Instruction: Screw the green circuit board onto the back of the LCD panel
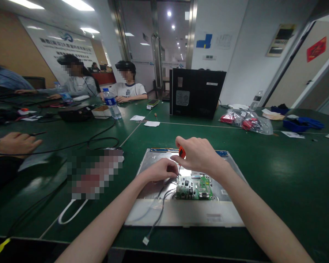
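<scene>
My right hand [194,153] is wrapped round the orange handle of a screwdriver [182,152]. Its thin shaft points down at the upper left corner of a green circuit board [197,187]. At that corner the fingers of my left hand [164,170] are pinched together beside the screwdriver's tip; what they hold, if anything, is too small to make out. The board lies on the metal back of a flat display panel [227,212]. A cable [162,208] runs from the board's left side over the panel's near edge and ends in a white connector [146,240].
A black computer case [196,93] stands at the back of the green table [285,175]. Bagged parts [246,120] and blue trays [296,125] lie right. A water bottle [111,104], cables and another person's hand [16,144] are left. Co-workers sit beyond.
</scene>
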{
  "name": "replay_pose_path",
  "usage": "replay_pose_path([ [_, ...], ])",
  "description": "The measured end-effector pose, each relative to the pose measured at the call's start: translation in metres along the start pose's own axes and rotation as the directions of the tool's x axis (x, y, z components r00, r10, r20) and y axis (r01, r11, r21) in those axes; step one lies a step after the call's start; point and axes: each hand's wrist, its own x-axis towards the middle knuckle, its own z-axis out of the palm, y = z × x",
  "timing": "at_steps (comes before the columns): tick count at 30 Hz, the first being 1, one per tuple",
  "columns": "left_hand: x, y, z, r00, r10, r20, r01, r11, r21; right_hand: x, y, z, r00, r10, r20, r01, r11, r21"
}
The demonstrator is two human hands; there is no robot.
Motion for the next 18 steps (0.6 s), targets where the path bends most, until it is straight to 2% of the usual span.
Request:
replay_pose_path([
  [4, -0.0002, 0.0033, -0.0012, 1.0, -0.008, 0.021, 0.008, 1.0, 0.012, 0.0021, 0.002, 0.002, 0.999, 0.033, 0.006, -0.033, 0.999, -0.037],
  [11, 0.0011, -0.0015, -0.0005, 1.0, -0.008, 0.007, 0.008, 1.0, 0.002, -0.004, 0.0016, -0.0033, 0.997, -0.073, 0.001, 0.073, 0.995, 0.073],
  [18, -0.0003, 0.0027, -0.0007, 1.0, -0.011, 0.011, 0.011, 1.0, 0.023, 0.0013, 0.0027, -0.0006, 1.0, 0.014, 0.027, -0.014, 1.0, -0.008],
])
